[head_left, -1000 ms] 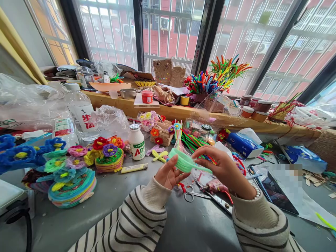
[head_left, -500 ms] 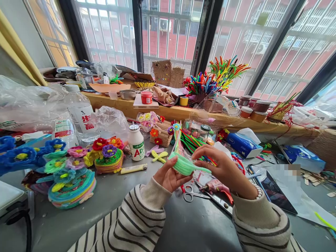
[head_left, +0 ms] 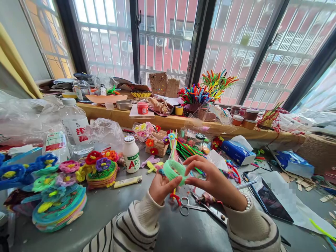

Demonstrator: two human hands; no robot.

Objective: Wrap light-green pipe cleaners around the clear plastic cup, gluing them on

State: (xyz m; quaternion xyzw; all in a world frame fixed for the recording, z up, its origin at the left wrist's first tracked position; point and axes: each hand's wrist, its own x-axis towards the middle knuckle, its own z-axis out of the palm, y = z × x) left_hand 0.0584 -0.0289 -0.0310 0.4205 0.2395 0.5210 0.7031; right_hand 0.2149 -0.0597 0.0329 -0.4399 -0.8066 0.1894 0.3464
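A mint-green coil of pipe cleaner (head_left: pixel 173 169) is held upright between both hands above the grey table (head_left: pixel 118 210). My left hand (head_left: pixel 162 187) grips it from below and the left, thumb against its rim. My right hand (head_left: pixel 210 178) pinches its right edge with thumb and fingers. Both arms wear striped sleeves, and a pearl bracelet (head_left: pixel 247 201) circles my right wrist. Right under the hands lie scissors (head_left: pixel 187 207) and a glue gun (head_left: pixel 210 200).
Stacks of coiled coasters with flowers (head_left: pixel 59 206) sit at left, beside a small white bottle (head_left: pixel 131 154) and a lighter (head_left: pixel 127 182). A water bottle (head_left: pixel 75 127), loose pipe cleaners (head_left: pixel 187 148), a tissue pack (head_left: pixel 237 150) and a phone (head_left: pixel 267 201) surround the hands.
The green coil has been turned from lying flat on edge to facing me as a ring, and the trailing end no longer sticks out. Both hands drew closer together. The camera tilted up slightly.
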